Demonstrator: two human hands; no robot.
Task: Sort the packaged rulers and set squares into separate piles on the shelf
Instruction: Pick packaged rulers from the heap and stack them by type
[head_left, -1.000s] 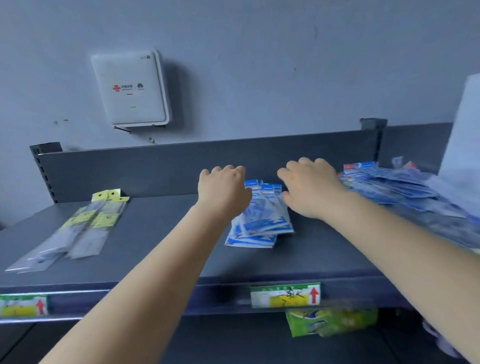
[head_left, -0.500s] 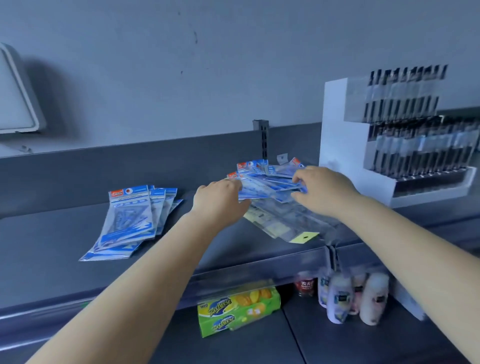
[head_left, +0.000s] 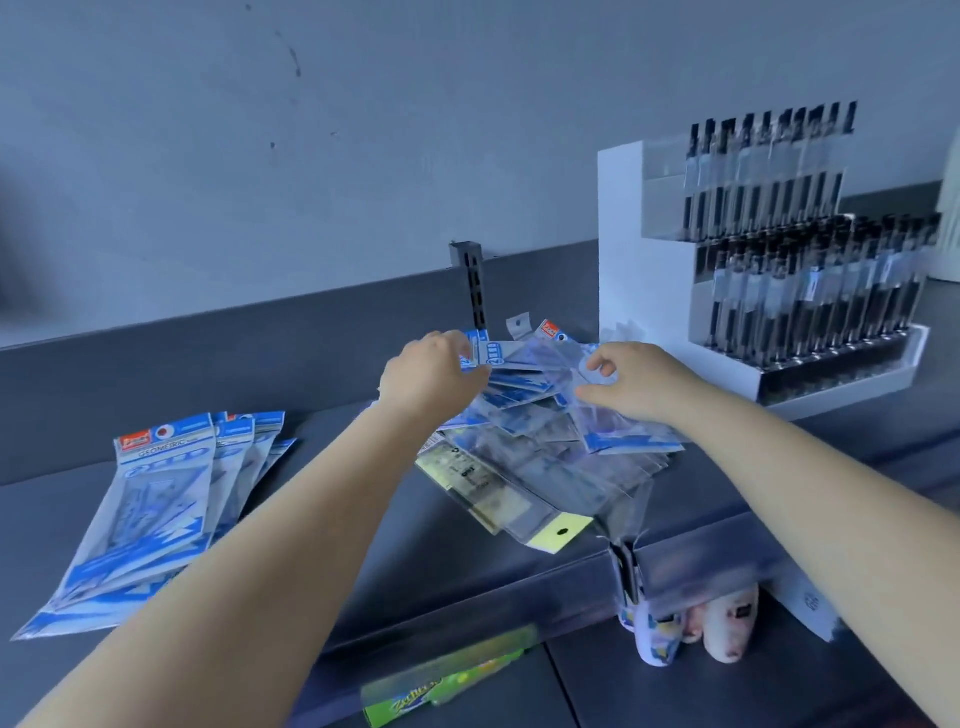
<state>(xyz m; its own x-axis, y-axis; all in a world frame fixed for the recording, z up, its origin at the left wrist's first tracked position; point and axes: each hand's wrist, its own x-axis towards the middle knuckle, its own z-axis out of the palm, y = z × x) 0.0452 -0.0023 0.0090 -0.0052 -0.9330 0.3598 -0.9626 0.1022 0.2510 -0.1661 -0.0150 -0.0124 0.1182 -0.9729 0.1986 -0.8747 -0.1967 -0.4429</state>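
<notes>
Both hands' (head_left: 434, 376) (head_left: 631, 382) grip pinching glossy flat packets (head_left: 524, 415) in the mixed heap.

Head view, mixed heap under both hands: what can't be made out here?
- Left hand: fingertips hidden behind its own back; its grip on the blue packets is unclear.
- Mixed heap: clear wrappers overlap and blur; rulers and set squares can't be counted.
- Sorted blue pile: only the top packet's print is legible.
- Green pack below the shelf: motion-blurred, cut by the bottom edge.
</notes>
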